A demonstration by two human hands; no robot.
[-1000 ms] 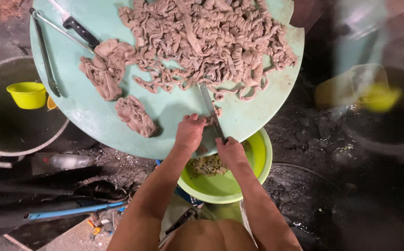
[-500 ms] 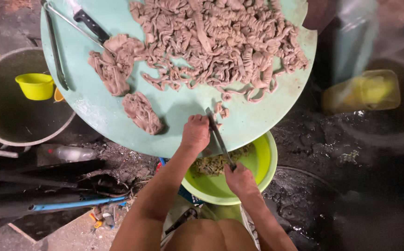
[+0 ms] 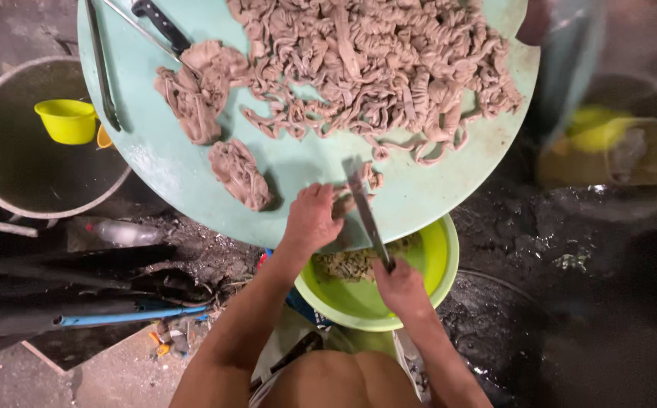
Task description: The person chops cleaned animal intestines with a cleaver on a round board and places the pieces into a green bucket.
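1. Intestine strip [image 3: 370,180], pale brownish-pink, lies near the front edge of a round, pale green cutting board [image 3: 434,196], just in front of the person.
2. The left hand [image 3: 312,219] rests palm down on the board, fingers curled over the near end of that strip and pressing it flat.
3. The right hand [image 3: 401,289] is closed around the handle of a knife [image 3: 368,219]. Its blade points away from the person, with the tip touching the strip just beside the left fingertips.
4. A large tangled heap of intestines [image 3: 374,68], the same colour, covers the far half of the board.
5. Two smaller clumps lie to the left: one folded piece [image 3: 192,94] near the far left, and one lump [image 3: 239,174] closer to the front edge, well apart from the left hand.
6. A second knife with a black handle [image 3: 160,24] and a long metal rod [image 3: 100,64] lie at the board's far left.
7. Below the board's front edge sits a lime-green basin [image 3: 434,279] holding a small pile of cut pieces [image 3: 355,263]. The right hand hovers over this basin.
8. To the left, a big dark metal pot [image 3: 11,174] holds a small yellow cup [image 3: 66,119].
9. The ground around is dark and wet, with a blue pipe [image 3: 128,316] lying at the lower left.
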